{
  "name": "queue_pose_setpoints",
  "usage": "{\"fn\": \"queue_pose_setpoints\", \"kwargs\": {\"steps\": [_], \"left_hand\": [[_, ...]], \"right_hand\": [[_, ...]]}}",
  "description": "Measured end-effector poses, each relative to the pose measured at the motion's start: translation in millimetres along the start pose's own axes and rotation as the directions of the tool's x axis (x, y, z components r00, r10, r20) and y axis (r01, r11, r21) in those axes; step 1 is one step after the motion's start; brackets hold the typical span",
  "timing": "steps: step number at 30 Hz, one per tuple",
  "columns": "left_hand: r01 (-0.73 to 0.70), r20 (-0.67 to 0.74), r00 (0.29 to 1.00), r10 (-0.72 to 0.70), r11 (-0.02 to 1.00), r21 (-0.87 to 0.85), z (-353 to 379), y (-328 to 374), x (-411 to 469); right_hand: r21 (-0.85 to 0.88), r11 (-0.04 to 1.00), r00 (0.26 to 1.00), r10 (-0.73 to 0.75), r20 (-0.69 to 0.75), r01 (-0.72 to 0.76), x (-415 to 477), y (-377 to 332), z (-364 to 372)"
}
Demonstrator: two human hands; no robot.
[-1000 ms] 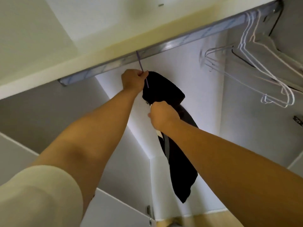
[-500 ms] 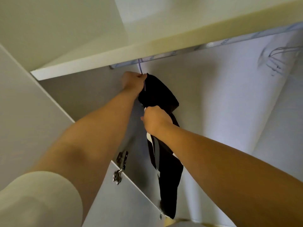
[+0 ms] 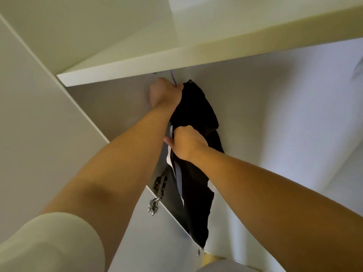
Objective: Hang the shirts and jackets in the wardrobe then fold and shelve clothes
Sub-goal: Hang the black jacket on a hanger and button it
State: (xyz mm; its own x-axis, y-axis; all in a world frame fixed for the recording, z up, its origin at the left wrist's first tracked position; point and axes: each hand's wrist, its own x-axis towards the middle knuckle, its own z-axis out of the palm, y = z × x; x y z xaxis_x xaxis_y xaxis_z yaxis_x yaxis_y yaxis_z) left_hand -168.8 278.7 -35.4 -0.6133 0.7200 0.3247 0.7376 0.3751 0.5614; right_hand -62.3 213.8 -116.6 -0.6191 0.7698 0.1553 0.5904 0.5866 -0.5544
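your black garment with white and grey stripes (image 3: 196,114) hangs bunched just below the white wardrobe shelf (image 3: 137,70), its top at a thin purple hanger hook (image 3: 173,77). your left hand (image 3: 166,93) grips that top; your right hand (image 3: 186,143) pinches its middle.

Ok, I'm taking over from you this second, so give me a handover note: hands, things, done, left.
Left hand grips the hanger at its neck, just under the shelf.
Right hand grips the black garment lower down; it hangs from the hanger.
Done: garment on hanger, raised to the top.
The hanger's top is hidden behind the shelf, so I cannot tell if it is on a rail.
Left: seat the hanger, let go, then hang and fold the rest, none in view.
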Motion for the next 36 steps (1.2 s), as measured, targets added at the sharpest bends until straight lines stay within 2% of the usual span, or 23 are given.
{"fn": "queue_pose_setpoints", "kwargs": {"steps": [3, 5, 6, 8, 12, 17, 19, 21, 25, 29, 32, 34, 36], "left_hand": [[-0.102, -0.016, 0.994, 0.104, 0.990, 0.096, -0.8, 13.0, -19.4], [-0.183, 0.049, 0.983, 0.178, 0.975, 0.127, 9.8, 27.9, -38.3], [-0.226, 0.100, 0.971, 0.216, 0.967, 0.113, 18.9, 37.1, -50.1], [-0.288, 0.199, 0.940, 0.278, 0.957, 0.025, 39.2, 58.0, -75.3], [-0.333, 0.373, 0.840, 0.394, 0.917, -0.218, 90.1, 117.4, -126.4], [-0.301, 0.487, 0.717, 0.499, 0.851, -0.429, 133.3, 204.5, -195.3], [-0.217, 0.534, 0.669, 0.518, 0.822, -0.526, 146.0, 236.4, -221.2], [-0.057, 0.599, 0.623, 0.503, 0.792, -0.607, 158.1, 263.5, -243.9], [0.223, 0.695, 0.517, 0.500, 0.705, -0.673, 179.8, 306.5, -280.2], [0.350, 0.732, 0.499, 0.464, 0.665, -0.660, 200.8, 340.6, -302.2], [0.369, 0.745, 0.494, 0.449, 0.668, -0.647, 212.8, 357.9, -309.1], [0.388, 0.762, 0.480, 0.435, 0.674, -0.629, 221.0, 366.3, -310.6], [0.417, 0.782, 0.464, 0.416, 0.676, -0.607, 226.8, 372.2, -311.8]], "right_hand": [[0.149, 0.988, 0.999, -0.020, -0.045, 0.027, -11.7, 25.1, -6.4], [0.360, 0.929, 0.987, 0.127, -0.094, -0.085, -22.8, 51.2, -12.5], [0.476, 0.864, 0.965, 0.242, -0.104, -0.165, -29.4, 66.3, -16.0], [0.638, 0.722, 0.888, 0.441, -0.128, -0.266, -45.1, 94.8, -24.8], [0.742, 0.593, 0.703, 0.670, -0.239, -0.313, -88.8, 147.1, -59.1], [0.886, 0.391, 0.401, 0.875, -0.273, -0.250, -162.1, 201.3, -118.4], [0.924, 0.335, 0.294, 0.916, -0.273, -0.184, -197.3, 216.6, -139.8], [0.938, 0.316, 0.223, 0.934, -0.280, -0.144, -230.7, 226.6, -157.0], [0.917, 0.381, 0.120, 0.922, -0.368, -0.120, -287.6, 239.6, -182.1], [0.883, 0.437, -0.044, 0.892, -0.450, -0.172, -325.2, 246.6, -196.2], [0.876, 0.428, -0.185, 0.864, -0.469, -0.223, -337.5, 254.5, -199.9], [0.854, 0.425, -0.231, 0.836, -0.497, -0.300, -343.1, 261.9, -203.9], [0.822, 0.422, -0.224, 0.821, -0.525, -0.382, -346.9, 267.9, -209.9]]}}
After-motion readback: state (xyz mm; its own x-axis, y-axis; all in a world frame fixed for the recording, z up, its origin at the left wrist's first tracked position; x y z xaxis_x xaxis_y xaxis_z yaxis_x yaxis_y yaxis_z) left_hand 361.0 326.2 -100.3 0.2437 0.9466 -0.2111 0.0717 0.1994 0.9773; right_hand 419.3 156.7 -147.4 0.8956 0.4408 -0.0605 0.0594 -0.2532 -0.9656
